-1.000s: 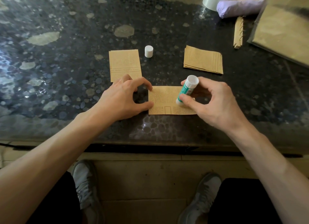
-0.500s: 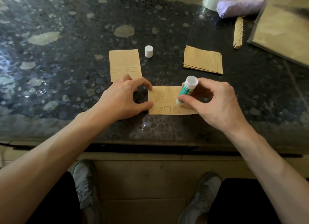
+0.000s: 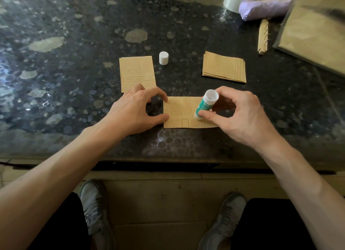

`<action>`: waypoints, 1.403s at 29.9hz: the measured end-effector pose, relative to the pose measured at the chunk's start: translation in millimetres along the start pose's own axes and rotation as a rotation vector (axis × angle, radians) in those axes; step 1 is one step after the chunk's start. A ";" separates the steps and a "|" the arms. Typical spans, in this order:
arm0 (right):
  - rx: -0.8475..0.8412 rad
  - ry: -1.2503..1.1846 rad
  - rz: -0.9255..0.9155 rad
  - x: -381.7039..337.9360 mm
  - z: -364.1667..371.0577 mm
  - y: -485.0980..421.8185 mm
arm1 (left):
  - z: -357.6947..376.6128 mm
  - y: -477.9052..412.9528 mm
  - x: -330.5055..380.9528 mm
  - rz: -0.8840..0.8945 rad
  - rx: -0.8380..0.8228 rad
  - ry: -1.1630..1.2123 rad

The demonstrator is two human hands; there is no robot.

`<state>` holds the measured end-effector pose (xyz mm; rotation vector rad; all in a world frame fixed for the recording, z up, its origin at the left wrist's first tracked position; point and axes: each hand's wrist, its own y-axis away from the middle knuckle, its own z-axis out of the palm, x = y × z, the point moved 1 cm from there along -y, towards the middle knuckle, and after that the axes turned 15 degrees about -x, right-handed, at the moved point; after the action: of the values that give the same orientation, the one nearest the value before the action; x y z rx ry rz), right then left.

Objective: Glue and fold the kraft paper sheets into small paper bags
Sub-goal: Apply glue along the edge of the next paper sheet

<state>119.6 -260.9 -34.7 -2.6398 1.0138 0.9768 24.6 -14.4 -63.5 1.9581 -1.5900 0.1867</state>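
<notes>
A kraft sheet lies flat near the front edge of the dark speckled surface. The left hand pins its left edge with thumb and forefinger tips, fingers bent but grasping nothing. The right hand has its fingers curled round a green glue stick, tilted, its lower end on the sheet. Behind lie a white cap, a folded bag and a stack of sheets
</notes>
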 end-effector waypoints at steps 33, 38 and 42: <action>-0.185 -0.102 -0.022 -0.1 -3.3 3.5 | -0.2 1.1 1.6 0.000 0.003 -0.001; -0.032 -0.148 -0.040 -4.8 6.2 2.3 | 0.2 0.6 0.8 -0.002 0.007 -0.005; 0.098 -0.098 -0.024 -5.2 11.6 3.8 | 0.0 1.0 1.1 -0.004 0.006 -0.005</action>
<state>108.2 -256.9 -40.1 -2.4929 0.9794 1.0137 24.0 -15.5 -62.6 1.9677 -1.5908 0.1858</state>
